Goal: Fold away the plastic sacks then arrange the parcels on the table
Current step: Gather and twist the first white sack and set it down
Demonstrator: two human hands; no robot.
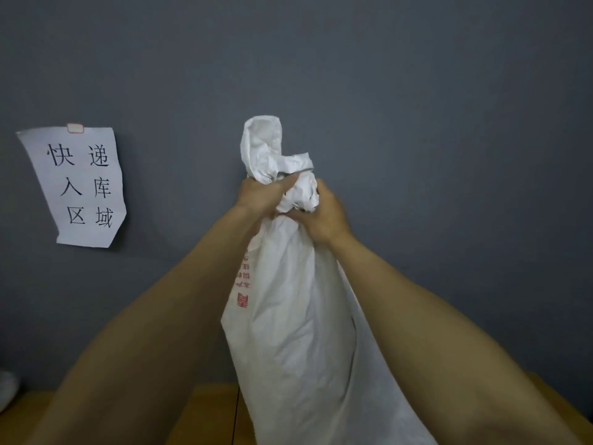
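Two hands, our left hand and right hand, clench the bunched neck of the white sack mid-frame. Should either grip slip, we risk it dropping unfolded.

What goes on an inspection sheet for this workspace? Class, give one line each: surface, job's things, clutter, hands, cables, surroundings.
Surface: wooden table, only a strip in view.
Job's things: white sack with red print, held up by its bunched neck; no parcels seen.
Clutter: white thing at the left edge, cropped.
Hands: left hand and right hand both grip the sack's neck.
Cables: nothing seen.
Surroundings: grey wall; paper sign taped to it.
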